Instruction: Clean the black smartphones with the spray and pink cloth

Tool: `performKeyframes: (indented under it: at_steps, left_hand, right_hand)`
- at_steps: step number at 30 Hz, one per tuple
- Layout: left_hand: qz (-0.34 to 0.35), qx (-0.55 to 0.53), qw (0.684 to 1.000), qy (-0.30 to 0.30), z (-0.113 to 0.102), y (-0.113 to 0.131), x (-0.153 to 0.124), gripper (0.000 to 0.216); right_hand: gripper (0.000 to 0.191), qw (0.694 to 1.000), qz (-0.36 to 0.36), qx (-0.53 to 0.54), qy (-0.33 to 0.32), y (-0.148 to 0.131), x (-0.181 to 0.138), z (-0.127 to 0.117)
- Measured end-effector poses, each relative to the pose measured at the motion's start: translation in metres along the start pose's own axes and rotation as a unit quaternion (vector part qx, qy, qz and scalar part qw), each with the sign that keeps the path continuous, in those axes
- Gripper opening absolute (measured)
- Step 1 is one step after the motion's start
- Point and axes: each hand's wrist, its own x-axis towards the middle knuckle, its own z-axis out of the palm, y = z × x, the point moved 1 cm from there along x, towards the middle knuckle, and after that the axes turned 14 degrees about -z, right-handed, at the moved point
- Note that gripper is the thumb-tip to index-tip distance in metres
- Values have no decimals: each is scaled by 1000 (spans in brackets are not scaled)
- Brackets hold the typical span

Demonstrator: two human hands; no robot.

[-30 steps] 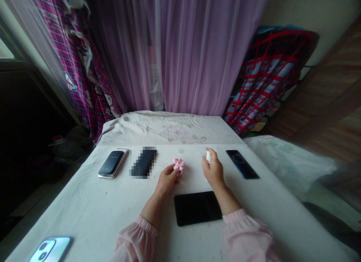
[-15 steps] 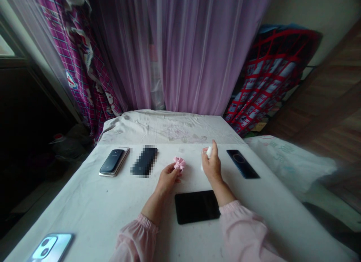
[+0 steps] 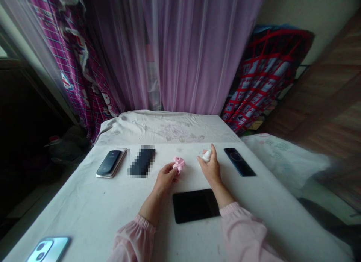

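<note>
My left hand (image 3: 164, 178) is closed on a crumpled pink cloth (image 3: 178, 164), which sticks out past my fingertips just above the white table cover (image 3: 93, 202). My right hand (image 3: 211, 168) grips a small white bottle (image 3: 207, 155) between thumb and fingers, its top poking out above them. A black tablet (image 3: 195, 205) lies flat on the cover between my two forearms, screen dark. Both sleeves are pale pink.
Several phones lie on the cover: two stacked at the far left (image 3: 110, 163), a blurred dark one (image 3: 141, 161) beside them, a dark one (image 3: 239, 162) at the far right, a pale blue one (image 3: 47, 249) at the near left corner. Purple curtains (image 3: 180, 51) hang behind.
My right hand has lowered slightly and tilted the white bottle toward the left. My left hand keeps the pink cloth in nearly the same place.
</note>
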Motion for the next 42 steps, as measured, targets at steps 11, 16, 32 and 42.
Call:
performKeyframes:
  at_steps: [11, 16, 32, 42]
  left_hand:
    - [-25, 58, 989, -137, 12, 9, -31, 44]
    - [-7, 98, 981, -169, 19, 5, -45, 48]
    - [226, 551, 795, 115, -22, -34, -89, 84]
    - [256, 659, 704, 75, -29, -47, -90, 78]
  right_hand:
    - [32, 990, -27, 132, -49, -60, -46, -45]
    - [37, 936, 64, 310, -154, -79, -55, -46]
    - [29, 989, -99, -12, -110, -47, -65, -92]
    - [39, 961, -142, -155, -179, -54, -89, -75]
